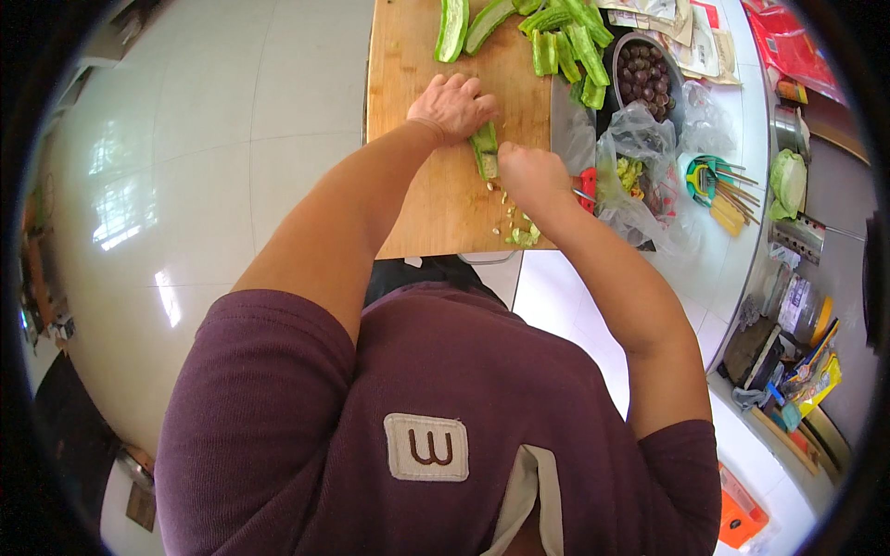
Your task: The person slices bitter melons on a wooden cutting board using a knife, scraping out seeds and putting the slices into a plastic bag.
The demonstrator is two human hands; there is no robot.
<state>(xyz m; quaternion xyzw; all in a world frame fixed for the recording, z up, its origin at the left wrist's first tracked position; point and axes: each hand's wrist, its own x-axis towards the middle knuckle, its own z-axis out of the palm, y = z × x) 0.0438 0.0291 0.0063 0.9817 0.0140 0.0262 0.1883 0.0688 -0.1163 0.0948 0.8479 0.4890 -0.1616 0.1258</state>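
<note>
My left hand presses the far end of a halved bitter melon onto a wooden cutting board. The melon lies hollow side up. At its near end my right hand is closed around a slim metal utensil, mostly hidden by the fingers; only a bit of its handle shows behind the hand. Loose seeds and pale green pith are scattered near the board's front edge. Several hollowed melon halves and pieces lie at the back.
A cleaver with a red handle lies along the board's right side. Beyond it stand a bowl of grapes, a clear plastic bag with scraps, and a teal container of chopsticks. A cabbage sits further right.
</note>
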